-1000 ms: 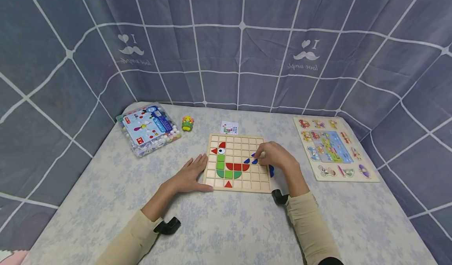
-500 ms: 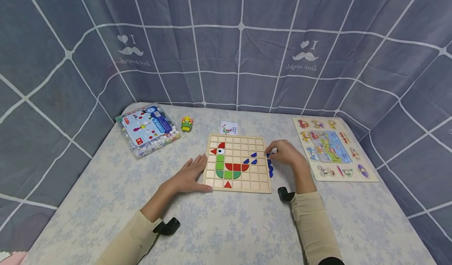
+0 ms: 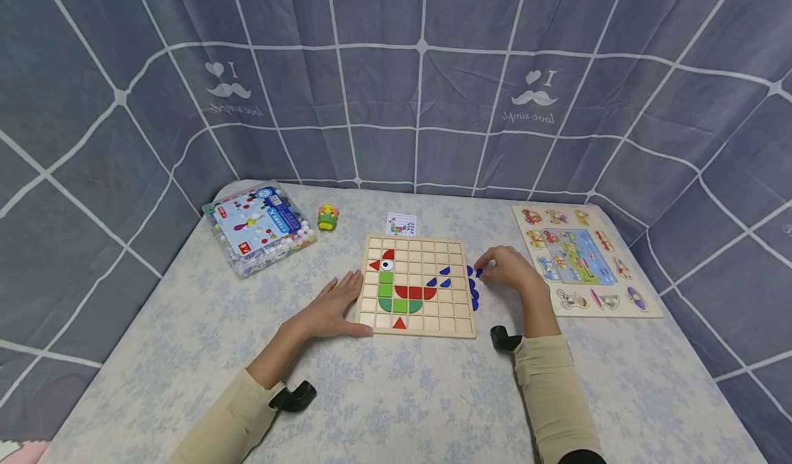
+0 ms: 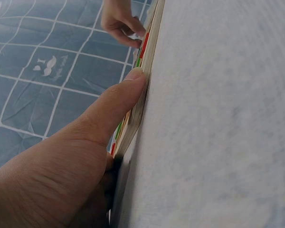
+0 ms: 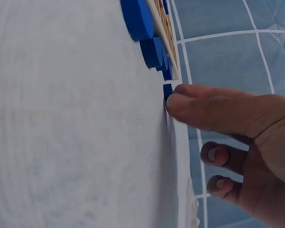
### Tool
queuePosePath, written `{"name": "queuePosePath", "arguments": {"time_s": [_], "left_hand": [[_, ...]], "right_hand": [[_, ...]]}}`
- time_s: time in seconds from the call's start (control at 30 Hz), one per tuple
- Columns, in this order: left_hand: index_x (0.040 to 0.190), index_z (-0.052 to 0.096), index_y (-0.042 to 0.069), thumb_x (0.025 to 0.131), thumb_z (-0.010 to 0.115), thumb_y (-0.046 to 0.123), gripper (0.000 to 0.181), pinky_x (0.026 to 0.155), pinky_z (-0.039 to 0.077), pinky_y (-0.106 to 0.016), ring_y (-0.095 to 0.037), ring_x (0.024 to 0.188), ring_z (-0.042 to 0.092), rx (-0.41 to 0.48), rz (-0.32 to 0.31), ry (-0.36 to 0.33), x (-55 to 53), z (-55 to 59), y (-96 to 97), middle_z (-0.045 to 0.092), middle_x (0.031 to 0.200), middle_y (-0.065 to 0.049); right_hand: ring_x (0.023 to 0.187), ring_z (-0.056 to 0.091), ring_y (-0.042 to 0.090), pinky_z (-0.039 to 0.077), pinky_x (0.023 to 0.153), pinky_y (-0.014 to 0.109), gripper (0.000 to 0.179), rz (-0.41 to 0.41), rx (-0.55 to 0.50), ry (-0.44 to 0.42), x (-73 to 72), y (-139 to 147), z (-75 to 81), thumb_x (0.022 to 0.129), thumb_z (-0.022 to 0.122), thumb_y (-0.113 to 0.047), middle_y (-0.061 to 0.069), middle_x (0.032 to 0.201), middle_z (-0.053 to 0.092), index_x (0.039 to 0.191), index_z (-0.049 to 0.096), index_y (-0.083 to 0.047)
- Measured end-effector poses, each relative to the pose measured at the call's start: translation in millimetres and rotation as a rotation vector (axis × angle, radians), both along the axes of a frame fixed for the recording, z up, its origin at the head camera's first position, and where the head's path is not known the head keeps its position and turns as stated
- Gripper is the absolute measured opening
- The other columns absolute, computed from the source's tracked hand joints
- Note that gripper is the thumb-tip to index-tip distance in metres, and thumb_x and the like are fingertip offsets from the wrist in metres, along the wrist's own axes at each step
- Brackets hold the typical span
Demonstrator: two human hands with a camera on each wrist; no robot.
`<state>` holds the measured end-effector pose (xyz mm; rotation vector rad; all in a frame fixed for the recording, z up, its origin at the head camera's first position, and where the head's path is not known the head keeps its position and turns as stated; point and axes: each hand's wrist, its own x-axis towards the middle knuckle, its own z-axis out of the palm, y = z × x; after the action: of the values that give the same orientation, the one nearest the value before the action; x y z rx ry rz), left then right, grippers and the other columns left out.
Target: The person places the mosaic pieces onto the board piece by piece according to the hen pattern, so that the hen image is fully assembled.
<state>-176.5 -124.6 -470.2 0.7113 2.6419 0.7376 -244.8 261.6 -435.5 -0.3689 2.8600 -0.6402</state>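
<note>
A wooden grid board [image 3: 444,318] lies on the table, bearing a bird-like pattern of red, green and blue pieces with a white eye piece [image 3: 387,265]. My left hand [image 3: 335,308] rests against the board's left side, its fingers straight and its thumb at the near corner. Just beyond the right edge, my right hand [image 3: 510,269] pinches a small blue block [image 5: 167,90] between thumb and forefinger, low over the table. Several other blue blocks [image 5: 137,20] line that edge. Three blue pieces [image 3: 445,282] sit in the board's right half.
A small pattern card [image 3: 401,225] lies behind the board. A bead box [image 3: 260,227] and a small figurine [image 3: 328,217] stand at the back left. To the right lies a wooden picture puzzle [image 3: 544,306]. Gridded curtains [image 3: 383,86] surround the table.
My right hand has moved right, from over the board's blue pieces to the loose blocks beyond its edge, and now pinches a blue block there. The left hand has stayed still.
</note>
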Motion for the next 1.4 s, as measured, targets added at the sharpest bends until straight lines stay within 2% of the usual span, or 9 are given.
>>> {"name": "queuePosePath", "arguments": {"time_s": [0.27, 0.43, 0.53, 0.73, 0.9, 1.4], "left_hand": [[0.156, 0.01, 0.001, 0.078, 0.074, 0.056, 0.115, 0.123, 0.004, -0.054, -0.032, 0.153, 0.003, 0.01, 0.011, -0.019, 0.1, 3.6, 1.3, 0.006, 0.164, -0.015], [0.156, 0.011, 0.002, 0.078, 0.074, 0.056, 0.115, 0.123, 0.004, -0.054, -0.032, 0.153, 0.003, 0.011, 0.018, -0.029, 0.4, 5.6, 1.4, 0.006, 0.164, -0.016], [0.156, 0.011, 0.002, 0.078, 0.074, 0.056, 0.114, 0.123, 0.004, -0.054, -0.033, 0.153, 0.003, 0.01, 0.017, -0.028, 0.3, 5.7, 1.4, 0.006, 0.164, -0.016], [0.156, 0.01, 0.001, 0.079, 0.074, 0.054, 0.114, 0.122, 0.004, -0.055, -0.033, 0.153, 0.003, 0.01, 0.009, -0.024, 0.1, 4.8, 1.8, 0.006, 0.164, -0.016], [0.156, 0.011, 0.002, 0.078, 0.075, 0.055, 0.114, 0.122, 0.004, -0.055, -0.034, 0.153, 0.004, 0.016, 0.017, -0.021, 1.5, 5.8, 1.7, 0.006, 0.164, -0.017], [0.156, 0.011, 0.002, 0.078, 0.074, 0.056, 0.114, 0.122, 0.003, -0.055, -0.033, 0.153, 0.003, 0.019, 0.014, -0.012, 0.8, 2.9, 0.3, 0.006, 0.164, -0.016]], "right_hand": [[0.096, 0.063, 0.028, 0.05, 0.086, 0.045, 0.008, -0.042, 0.07, -0.02, 6.6, 6, 1.8, 0.081, 0.077, -0.015, 0.009, 0.097, 0.074, 0.087, 0.078, -0.01], [0.092, 0.061, 0.025, 0.05, 0.083, 0.043, 0.005, -0.065, 0.082, -0.053, 12.2, 11, 3.0, 0.081, 0.077, -0.015, 0.008, 0.096, 0.073, 0.085, 0.077, -0.012], [0.089, 0.063, 0.025, 0.051, 0.083, 0.043, 0.006, -0.047, 0.07, -0.049, 14.6, 14, 2.2, 0.081, 0.077, -0.014, 0.008, 0.093, 0.073, 0.086, 0.077, -0.01], [0.098, 0.065, 0.029, 0.052, 0.088, 0.046, 0.012, -0.023, 0.042, -0.034, 19.3, 14, 1.1, 0.082, 0.076, -0.014, 0.008, 0.098, 0.074, 0.093, 0.076, -0.009], [0.105, 0.063, 0.033, 0.051, 0.09, 0.048, 0.011, -0.016, 0.048, -0.021, 19.5, 13, 4.6, 0.082, 0.075, -0.011, 0.011, 0.101, 0.073, 0.093, 0.077, -0.009], [0.101, 0.064, 0.031, 0.051, 0.088, 0.047, 0.011, -0.014, 0.048, -0.012, 19.1, 14, 2.9, 0.08, 0.076, -0.009, 0.01, 0.098, 0.074, 0.091, 0.078, -0.009]]}}
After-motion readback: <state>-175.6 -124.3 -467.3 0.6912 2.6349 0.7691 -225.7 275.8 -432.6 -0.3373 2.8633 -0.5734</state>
